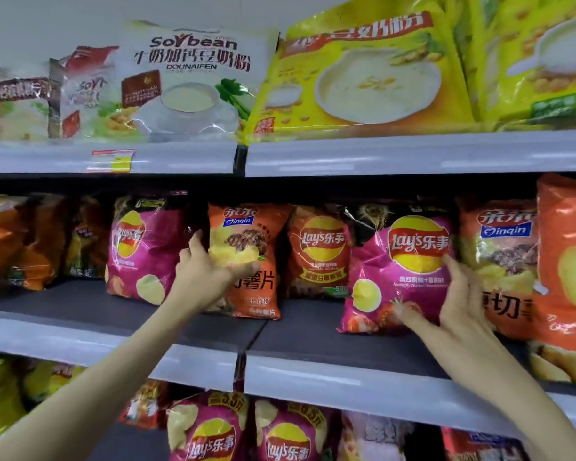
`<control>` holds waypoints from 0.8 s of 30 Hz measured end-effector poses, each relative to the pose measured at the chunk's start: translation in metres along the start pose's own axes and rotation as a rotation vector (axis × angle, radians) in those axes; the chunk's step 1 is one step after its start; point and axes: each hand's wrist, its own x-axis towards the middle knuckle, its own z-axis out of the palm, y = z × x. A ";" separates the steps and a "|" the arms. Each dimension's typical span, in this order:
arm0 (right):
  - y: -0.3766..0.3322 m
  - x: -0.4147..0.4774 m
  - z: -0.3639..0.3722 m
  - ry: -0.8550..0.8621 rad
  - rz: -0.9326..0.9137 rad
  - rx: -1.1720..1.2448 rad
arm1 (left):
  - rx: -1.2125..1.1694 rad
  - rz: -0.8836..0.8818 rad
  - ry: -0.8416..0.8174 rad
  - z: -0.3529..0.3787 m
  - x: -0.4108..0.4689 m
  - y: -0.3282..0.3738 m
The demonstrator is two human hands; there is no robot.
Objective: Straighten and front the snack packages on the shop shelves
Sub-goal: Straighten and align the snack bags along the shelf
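Now, in the head view, my left hand (210,271) grips the left edge of the orange Qinqin bag (250,227), and my right hand (463,294) clasps the pink Lay's bag (403,271) further right; both bags stand upright on the middle shelf (296,331), set back from its near lip.

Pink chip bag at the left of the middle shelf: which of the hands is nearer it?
Left. The left hand grips the orange bag just beside that pink bag; the right hand holds the other pink bag, farther right.
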 end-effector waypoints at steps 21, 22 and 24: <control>-0.023 0.016 -0.003 0.015 0.147 0.229 | -0.386 0.209 -0.022 -0.034 -0.001 -0.025; -0.024 0.019 -0.002 0.009 0.174 0.229 | -0.398 0.214 -0.032 -0.040 -0.004 -0.029; -0.025 0.026 0.001 -0.031 0.235 0.236 | -0.398 0.234 -0.035 -0.049 -0.010 -0.036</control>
